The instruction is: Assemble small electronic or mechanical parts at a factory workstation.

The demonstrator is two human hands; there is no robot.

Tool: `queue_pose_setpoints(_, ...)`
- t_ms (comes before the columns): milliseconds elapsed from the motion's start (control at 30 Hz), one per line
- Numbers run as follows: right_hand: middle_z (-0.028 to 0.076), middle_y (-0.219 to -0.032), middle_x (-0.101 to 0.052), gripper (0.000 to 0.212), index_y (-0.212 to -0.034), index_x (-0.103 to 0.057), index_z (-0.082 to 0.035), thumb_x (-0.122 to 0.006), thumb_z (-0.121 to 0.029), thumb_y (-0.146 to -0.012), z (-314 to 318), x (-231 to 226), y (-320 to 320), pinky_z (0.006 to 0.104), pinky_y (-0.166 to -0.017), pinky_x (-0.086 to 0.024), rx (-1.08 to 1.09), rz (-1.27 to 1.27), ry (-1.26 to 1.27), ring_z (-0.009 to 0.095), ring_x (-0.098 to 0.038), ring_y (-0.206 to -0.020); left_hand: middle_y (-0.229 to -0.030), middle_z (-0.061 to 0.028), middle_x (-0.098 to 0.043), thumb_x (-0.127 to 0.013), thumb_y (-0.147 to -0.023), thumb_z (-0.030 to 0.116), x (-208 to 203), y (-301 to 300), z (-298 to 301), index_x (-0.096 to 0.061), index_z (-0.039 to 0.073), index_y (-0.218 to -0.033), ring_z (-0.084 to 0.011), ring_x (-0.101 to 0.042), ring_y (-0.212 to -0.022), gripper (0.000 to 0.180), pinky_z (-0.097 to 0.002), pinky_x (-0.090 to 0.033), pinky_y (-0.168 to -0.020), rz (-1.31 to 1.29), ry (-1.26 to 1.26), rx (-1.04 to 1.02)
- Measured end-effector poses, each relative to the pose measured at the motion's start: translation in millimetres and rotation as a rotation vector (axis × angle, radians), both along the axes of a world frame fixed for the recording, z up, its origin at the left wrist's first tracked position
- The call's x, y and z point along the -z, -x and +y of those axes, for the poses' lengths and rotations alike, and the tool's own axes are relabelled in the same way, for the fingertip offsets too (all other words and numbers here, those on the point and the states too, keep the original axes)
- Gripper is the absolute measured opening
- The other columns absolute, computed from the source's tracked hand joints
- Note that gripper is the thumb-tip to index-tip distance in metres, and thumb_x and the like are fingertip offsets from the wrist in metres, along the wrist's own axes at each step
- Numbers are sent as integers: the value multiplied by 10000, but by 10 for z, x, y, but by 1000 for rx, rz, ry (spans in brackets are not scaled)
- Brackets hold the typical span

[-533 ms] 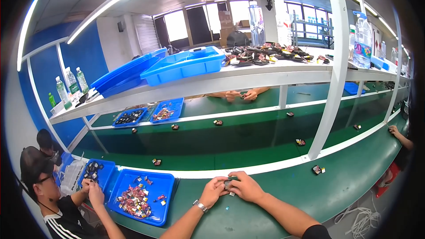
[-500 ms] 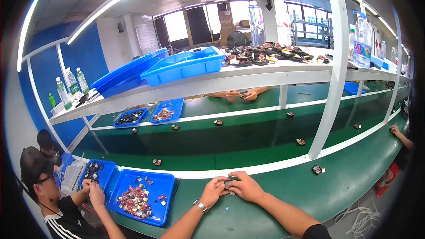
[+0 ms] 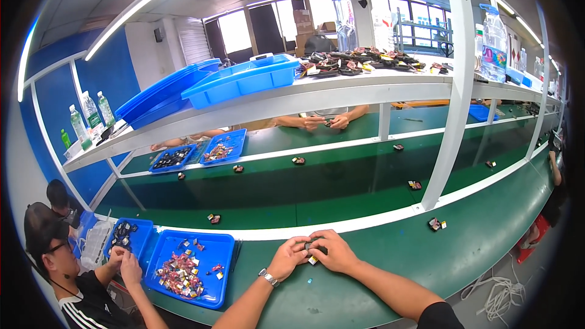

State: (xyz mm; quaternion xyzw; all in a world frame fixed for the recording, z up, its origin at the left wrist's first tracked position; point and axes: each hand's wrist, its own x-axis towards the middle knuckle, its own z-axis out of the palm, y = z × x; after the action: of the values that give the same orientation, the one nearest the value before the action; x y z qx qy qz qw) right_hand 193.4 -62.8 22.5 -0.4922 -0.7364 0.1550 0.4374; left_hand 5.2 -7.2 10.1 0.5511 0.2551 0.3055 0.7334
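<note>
Over the green work surface [image 3: 378, 262], my left hand [image 3: 290, 258] and my right hand [image 3: 335, 252] meet with fingers closed around a small dark electronic part [image 3: 309, 246]. A yellow-and-white piece [image 3: 313, 260] pokes out below the fingertips; most of the part is covered by my fingers. A tiny blue scrap [image 3: 309, 280] lies just below my hands. To the left, a blue tray [image 3: 229, 268] contains a heap of small red, white and yellow pieces [image 3: 181, 275].
A person [image 3: 91, 295] at the left works beside another blue tray [image 3: 146, 231] of black parts. Small assemblies, including one [image 3: 435, 225] at right, lie along the green belt [image 3: 341, 198]. A white post [image 3: 454, 97] and shelf [image 3: 365, 91] stand ahead. Across the belt are another person's hands [image 3: 326, 123].
My fingers have shifted on the dark part, and the yellow-and-white piece shows more plainly beneath them. The whole view has moved slightly. A forearm now shows behind the far trays.
</note>
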Motion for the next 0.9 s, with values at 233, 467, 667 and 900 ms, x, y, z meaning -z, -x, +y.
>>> queue_pose_setpoints(233, 56, -1190, -582, 133, -921, -697, -86, -671, -189, -842, -52, -10, -87, 377, -984, -427, -99, 1, 3, 265, -501, -1163, -1186, -112, -597, -461, -975, 21, 8, -29, -22, -470, 50, -1267, -180, -611, -1062, 294, -332, -541, -911, 23, -8, -29)
queue_pose_setpoints(467, 57, -1150, -602, 121, -926, -703, -82, -670, -154, -834, -107, 45, 69, 359, -930, -465, 79, 31, -24, 257, -539, -1111, -1193, -120, -599, -462, -983, 44, 28, -13, -3, -471, 40, -1256, -178, -613, -1060, 273, -317, -536, -880, 8, 16, -46)
queue_pose_setpoints(667, 50, -1155, -600, 129, -938, -715, -98, -680, -159, -830, -105, 96, 125, 358, -933, -462, 94, 84, -44, 255, -536, -1113, -1186, -122, -604, -461, -983, 41, 61, -2, 9, -475, 24, -1248, -174, -614, -1053, 266, -314, -535, -871, -25, 10, -40)
queue_pose_setpoints(900, 46, -1164, -603, 146, -959, -728, -118, -687, -166, -827, -78, 144, 138, 366, -952, -452, 91, 129, -5, 255, -533, -1124, -1177, -136, -607, -459, -980, 35, 85, 1, 23, -477, 20, -1242, -198, -619, -1052, 263, -329, -540, -874, -43, 16, -49)
